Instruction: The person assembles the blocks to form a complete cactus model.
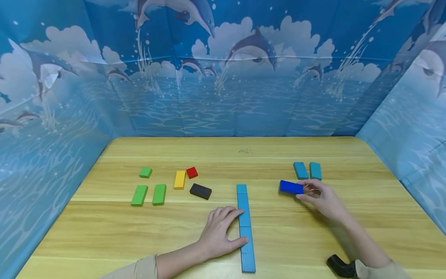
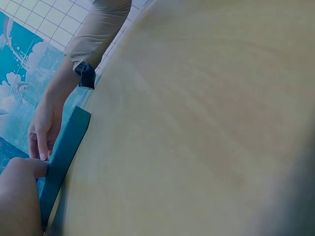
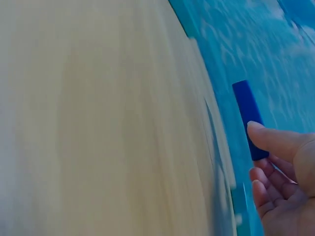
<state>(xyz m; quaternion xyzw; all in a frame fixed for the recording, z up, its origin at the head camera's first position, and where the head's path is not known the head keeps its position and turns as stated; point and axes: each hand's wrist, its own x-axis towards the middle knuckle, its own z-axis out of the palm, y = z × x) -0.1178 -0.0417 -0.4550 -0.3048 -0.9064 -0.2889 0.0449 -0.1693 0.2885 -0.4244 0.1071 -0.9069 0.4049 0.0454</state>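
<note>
Dolphin-printed cloth (image 1: 244,97) backs a wooden surface (image 1: 285,240). Head view: at left lie 3 green blocks (image 1: 159,194), a yellow block (image 1: 179,179), a red block (image 1: 192,173) and a black block (image 1: 200,191). Spread thumb and fingers of the left hand (image 1: 217,234) touch a near-to-far blue row (image 1: 245,217); at right, the right hand (image 1: 324,199) pinches a dark-blue block (image 1: 291,187), just nearer than 2 light-blue blocks (image 1: 301,170). Left wrist view: the left hand meets the row's side. Right wrist view: thumb and fingers hold the dark-blue block raised.

1 dkblu blk (image 1: 290,187), 3 grn (image 1: 139,195), 1 yel (image 1: 179,180)
</note>
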